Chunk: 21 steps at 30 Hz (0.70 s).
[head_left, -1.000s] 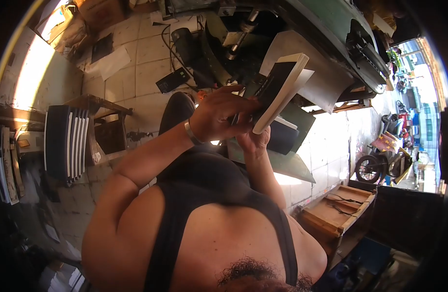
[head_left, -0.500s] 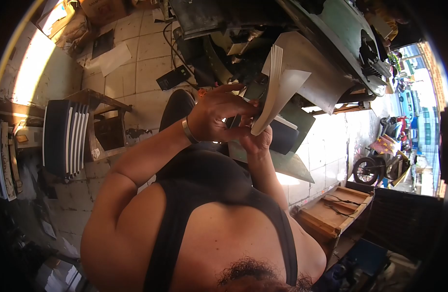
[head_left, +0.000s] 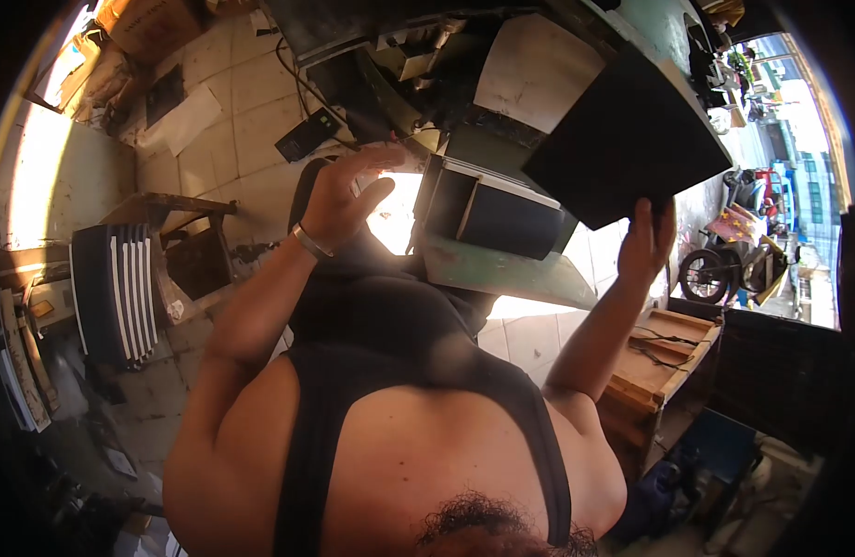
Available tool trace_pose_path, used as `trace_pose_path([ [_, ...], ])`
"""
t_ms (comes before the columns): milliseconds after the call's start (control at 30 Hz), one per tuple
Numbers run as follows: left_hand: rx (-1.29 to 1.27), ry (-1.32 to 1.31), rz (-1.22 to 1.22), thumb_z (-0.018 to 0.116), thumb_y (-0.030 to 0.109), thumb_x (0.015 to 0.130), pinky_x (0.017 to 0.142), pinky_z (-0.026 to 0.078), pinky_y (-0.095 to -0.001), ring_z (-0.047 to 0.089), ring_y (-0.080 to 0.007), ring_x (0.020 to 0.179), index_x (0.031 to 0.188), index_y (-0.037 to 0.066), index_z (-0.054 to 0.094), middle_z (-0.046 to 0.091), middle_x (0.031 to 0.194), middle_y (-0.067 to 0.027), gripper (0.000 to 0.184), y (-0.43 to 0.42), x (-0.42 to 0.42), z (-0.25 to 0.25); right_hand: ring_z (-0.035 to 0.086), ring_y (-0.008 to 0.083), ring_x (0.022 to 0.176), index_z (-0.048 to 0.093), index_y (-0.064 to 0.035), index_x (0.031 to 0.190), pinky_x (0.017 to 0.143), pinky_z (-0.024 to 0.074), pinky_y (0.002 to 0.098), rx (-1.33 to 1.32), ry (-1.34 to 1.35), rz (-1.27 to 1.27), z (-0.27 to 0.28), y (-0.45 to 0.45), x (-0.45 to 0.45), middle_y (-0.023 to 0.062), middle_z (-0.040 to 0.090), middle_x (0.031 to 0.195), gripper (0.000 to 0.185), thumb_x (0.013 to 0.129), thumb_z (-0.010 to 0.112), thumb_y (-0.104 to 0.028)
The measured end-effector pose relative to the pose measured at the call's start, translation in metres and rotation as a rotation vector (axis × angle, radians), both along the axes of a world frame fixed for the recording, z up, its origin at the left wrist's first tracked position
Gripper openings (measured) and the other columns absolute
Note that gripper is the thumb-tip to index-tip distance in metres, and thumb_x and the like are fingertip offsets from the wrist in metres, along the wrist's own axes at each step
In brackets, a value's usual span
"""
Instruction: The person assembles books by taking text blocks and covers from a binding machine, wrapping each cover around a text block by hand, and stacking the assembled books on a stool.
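A dark-covered book (head_left: 631, 139) is held out at the upper right, its broad flat cover facing the camera. My right hand (head_left: 647, 246) grips it by its lower edge, with part of the fingers hidden behind it. My left hand (head_left: 348, 195), with a metal bracelet on the wrist, is raised above my lap with thumb and fingers apart and nothing in it. Between the hands, other dark books (head_left: 511, 221) with pale page edges lie on a green surface (head_left: 511, 269).
At the left, a stack of dark books (head_left: 112, 292) stands by a wooden stool (head_left: 181, 206). A large pale sheet (head_left: 539, 74) lies against machinery ahead. A wooden drawer-like frame (head_left: 664, 353) stands at the right, with a motorcycle (head_left: 706, 274) beyond it.
The book that both hands held in front of me has moved right and now shows its cover. My left hand has let go and moved left; books on the green surface are more visible.
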<state>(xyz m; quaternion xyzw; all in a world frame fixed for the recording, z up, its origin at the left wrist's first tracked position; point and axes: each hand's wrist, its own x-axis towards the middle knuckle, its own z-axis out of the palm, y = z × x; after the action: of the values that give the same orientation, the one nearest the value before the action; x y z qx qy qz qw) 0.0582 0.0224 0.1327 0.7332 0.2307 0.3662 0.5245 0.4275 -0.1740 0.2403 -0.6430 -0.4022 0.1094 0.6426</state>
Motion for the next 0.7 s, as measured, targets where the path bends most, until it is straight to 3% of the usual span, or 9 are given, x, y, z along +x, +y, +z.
trace_pose_path([
  [67,-0.144,0.008,0.021,0.058,0.035,0.104,0.099,0.046,-0.0331,0.064,-0.017,0.112,0.129,0.0,0.064,0.071,0.122,-0.0107,0.044,-0.005,0.002,-0.022,0.06,0.0184,0.116,0.053,0.0036,0.142,0.103,0.0454,0.0321,-0.085,-0.249,-0.052,0.015,-0.016,0.028,0.0117,0.065,0.129,0.042,0.101,0.059,-0.006],
  [167,-0.403,0.047,-0.019,0.056,0.03,0.106,0.101,0.047,-0.0308,0.062,-0.0157,0.116,0.133,0.0,0.061,0.068,0.125,-0.0083,0.041,-0.005,0.01,-0.046,0.061,0.0144,0.103,0.066,0.0018,0.126,0.096,0.046,0.031,-0.203,-0.328,0.003,0.029,-0.015,0.023,0.0063,0.071,0.11,0.03,0.099,0.061,-0.011],
  [267,-0.553,0.064,0.003,0.058,0.031,0.105,0.102,0.047,-0.0313,0.061,-0.0155,0.118,0.136,0.0,0.059,0.067,0.123,-0.0071,0.044,-0.003,0.027,-0.076,0.066,0.018,0.103,0.068,0.001,0.124,0.095,0.0489,0.0331,-0.5,-0.299,0.161,0.016,-0.003,0.01,0.0105,0.074,0.112,0.03,0.096,0.061,-0.009],
  [333,-0.573,0.159,0.014,0.061,0.032,0.103,0.102,0.048,-0.0318,0.062,-0.0165,0.117,0.138,0.0,0.057,0.066,0.127,-0.0097,0.048,-0.001,0.038,-0.094,0.068,0.0194,0.101,0.068,-0.0018,0.126,0.094,0.0499,0.033,-0.761,-0.373,0.221,0.001,0.013,0.002,0.0136,0.074,0.112,0.034,0.093,0.063,-0.007],
  [400,-0.527,0.255,0.014,0.065,0.036,0.1,0.103,0.048,-0.0334,0.061,-0.0202,0.12,0.14,0.001,0.055,0.063,0.133,-0.0124,0.054,-0.003,0.05,-0.113,0.07,0.0259,0.103,0.069,-0.0068,0.127,0.094,0.051,0.0355,-0.795,-0.288,0.33,-0.051,0.021,0.015,0.0148,0.074,0.113,0.036,0.091,0.065,-0.008],
  [500,-0.445,0.367,-0.019,0.07,0.043,0.093,0.105,0.048,-0.0385,0.059,-0.0305,0.128,0.141,0.003,0.055,0.059,0.141,-0.016,0.064,-0.005,0.07,-0.146,0.068,0.0364,0.104,0.071,-0.0127,0.127,0.092,0.0519,0.0425,-0.916,-0.56,0.319,-0.145,0.017,0.036,0.013,0.072,0.111,0.035,0.091,0.069,-0.012],
  [533,-0.361,0.425,-0.033,0.071,0.04,0.093,0.102,0.05,-0.0366,0.061,-0.0281,0.122,0.141,0.003,0.055,0.06,0.139,-0.0156,0.062,-0.007,0.076,-0.144,0.066,0.0383,0.105,0.071,-0.0144,0.127,0.092,0.0518,0.0446,-0.972,-0.6,0.3,-0.165,0.015,0.041,0.0119,0.071,0.111,0.036,0.091,0.07,-0.014],
  [633,-0.142,0.504,-0.045,0.075,0.031,0.092,0.09,0.055,-0.0318,0.068,-0.0233,0.102,0.138,0.004,0.057,0.065,0.129,-0.0127,0.057,-0.013,0.094,-0.14,0.063,0.034,0.113,0.069,-0.0166,0.13,0.092,0.0505,0.046,-0.956,-0.597,0.156,-0.166,0.025,0.038,0.0094,0.068,0.116,0.042,0.088,0.074,-0.015],
  [700,-0.295,0.591,-0.17,0.075,0.029,0.092,0.089,0.056,-0.032,0.069,-0.0235,0.098,0.138,0.004,0.056,0.068,0.123,-0.0121,0.056,-0.014,0.104,-0.13,0.063,0.0351,0.11,0.07,-0.0134,0.125,0.092,0.0503,0.0455,-0.94,-0.534,0.096,-0.152,0.033,0.03,0.0109,0.068,0.113,0.037,0.088,0.072,-0.011],
])
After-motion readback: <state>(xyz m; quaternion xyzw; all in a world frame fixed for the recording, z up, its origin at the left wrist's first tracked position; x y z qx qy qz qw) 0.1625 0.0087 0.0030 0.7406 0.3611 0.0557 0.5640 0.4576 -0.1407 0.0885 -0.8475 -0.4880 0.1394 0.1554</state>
